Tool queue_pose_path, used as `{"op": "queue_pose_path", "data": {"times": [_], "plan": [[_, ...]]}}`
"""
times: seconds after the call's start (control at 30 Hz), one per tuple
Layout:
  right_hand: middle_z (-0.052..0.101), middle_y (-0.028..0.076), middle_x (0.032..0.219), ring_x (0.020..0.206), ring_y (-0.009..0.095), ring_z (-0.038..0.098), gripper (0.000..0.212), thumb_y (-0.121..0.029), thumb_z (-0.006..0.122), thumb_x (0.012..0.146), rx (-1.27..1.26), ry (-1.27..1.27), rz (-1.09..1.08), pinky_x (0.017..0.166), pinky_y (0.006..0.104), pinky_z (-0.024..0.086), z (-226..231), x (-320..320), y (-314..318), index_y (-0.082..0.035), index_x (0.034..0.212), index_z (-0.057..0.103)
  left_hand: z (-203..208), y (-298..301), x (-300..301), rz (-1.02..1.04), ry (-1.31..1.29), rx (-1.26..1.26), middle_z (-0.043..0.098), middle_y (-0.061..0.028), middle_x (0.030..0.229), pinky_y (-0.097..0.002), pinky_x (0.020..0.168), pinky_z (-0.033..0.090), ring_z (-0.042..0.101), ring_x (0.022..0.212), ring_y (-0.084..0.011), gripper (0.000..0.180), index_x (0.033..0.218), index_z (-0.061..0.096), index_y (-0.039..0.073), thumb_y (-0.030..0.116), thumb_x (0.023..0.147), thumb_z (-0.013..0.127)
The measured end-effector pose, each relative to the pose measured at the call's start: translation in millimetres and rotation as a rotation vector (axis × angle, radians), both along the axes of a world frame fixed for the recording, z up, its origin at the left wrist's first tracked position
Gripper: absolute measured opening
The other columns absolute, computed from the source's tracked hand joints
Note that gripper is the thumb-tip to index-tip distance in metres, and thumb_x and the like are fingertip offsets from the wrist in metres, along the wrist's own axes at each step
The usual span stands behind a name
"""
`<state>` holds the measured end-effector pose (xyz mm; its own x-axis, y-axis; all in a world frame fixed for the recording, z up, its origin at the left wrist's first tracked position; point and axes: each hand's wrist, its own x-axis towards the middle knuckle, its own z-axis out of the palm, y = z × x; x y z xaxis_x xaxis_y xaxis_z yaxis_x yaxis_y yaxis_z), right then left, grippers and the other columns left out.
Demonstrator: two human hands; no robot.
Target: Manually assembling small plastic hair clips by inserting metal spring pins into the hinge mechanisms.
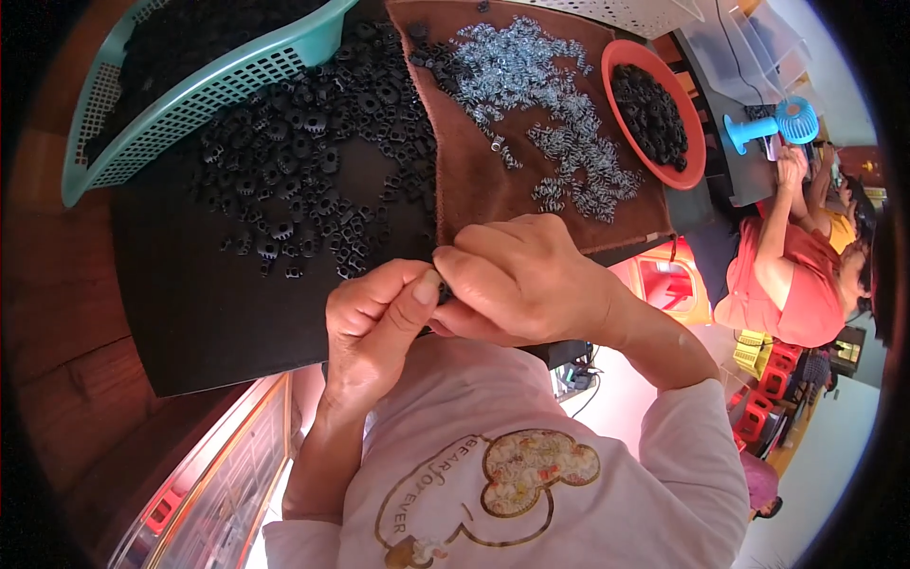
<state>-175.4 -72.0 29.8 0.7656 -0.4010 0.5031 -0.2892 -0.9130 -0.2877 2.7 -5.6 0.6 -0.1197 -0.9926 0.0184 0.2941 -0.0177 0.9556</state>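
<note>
My left hand and my right hand meet at the table's near edge, fingers closed around a small black plastic piece. Only a sliver of it shows between the fingertips; its shape is hidden. The left thumb presses from one side, and the curled right fingers cover the other. Beyond my hands, loose black plastic pieces lie heaped on the black tabletop. Small metal springs are scattered over a brown cloth to the right.
A teal basket filled with black pieces stands at the far left. On the right, an orange-red bowl holds more small black parts. Past it is a blue fan. A person in a red shirt sits farther right, near red stools.
</note>
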Motion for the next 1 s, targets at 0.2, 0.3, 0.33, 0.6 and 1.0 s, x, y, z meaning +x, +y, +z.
{"op": "queue_pose_path", "data": {"times": [0.2,0.3,0.33,0.6,1.0], "plan": [[0.057,0.009,0.073,0.064,0.027,0.059,0.035,-0.029,0.078,0.076,0.112,0.083,-0.392,0.053,0.0368,0.047,20,-47,-18,-0.004,0.094,0.061,3,5,-3,-0.007,0.052,0.128,0.069,-0.0092,0.082,-0.0251,0.066,0.055,0.067,0.071,-0.0126,0.024,0.100,0.065,-0.005,0.017,0.099,0.055],[0.060,0.010,0.082,0.066,0.020,0.059,0.034,-0.013,0.077,0.078,0.128,-0.059,-0.693,0.057,0.0304,0.048,17,-95,-43,0.001,0.105,0.060,3,3,-4,-0.008,0.042,0.102,0.070,-0.0099,0.082,-0.0249,0.063,0.055,0.067,0.069,-0.0134,0.025,0.098,0.065,-0.005,0.017,0.100,0.054],[0.059,0.011,0.082,0.067,0.018,0.058,0.035,-0.011,0.074,0.081,0.129,-0.048,-0.790,0.061,0.0307,0.048,17,-111,-52,0.002,0.111,0.060,2,2,-5,-0.002,0.027,0.093,0.070,-0.0099,0.082,-0.0246,0.063,0.055,0.067,0.068,-0.0132,0.025,0.097,0.065,-0.005,0.017,0.100,0.054],[0.069,0.013,0.088,0.070,0.017,0.061,0.028,-0.009,0.059,0.091,0.399,0.013,-0.993,0.067,0.0287,0.049,13,-199,-83,0.001,0.117,0.061,0,5,-5,0.018,0.018,0.071,0.070,-0.0096,0.081,-0.0240,0.061,0.054,0.067,0.066,-0.0128,0.024,0.097,0.065,-0.005,0.016,0.100,0.053],[0.058,0.011,0.093,0.074,0.031,0.063,0.021,-0.013,0.064,0.086,0.192,0.085,-0.243,0.063,0.0399,0.051,19,-15,-68,-0.007,0.105,0.061,1,5,-6,0.015,0.012,0.096,0.069,-0.0090,0.082,-0.0235,0.061,0.054,0.066,0.066,-0.0120,0.022,0.097,0.064,-0.005,0.014,0.100,0.053]]}}
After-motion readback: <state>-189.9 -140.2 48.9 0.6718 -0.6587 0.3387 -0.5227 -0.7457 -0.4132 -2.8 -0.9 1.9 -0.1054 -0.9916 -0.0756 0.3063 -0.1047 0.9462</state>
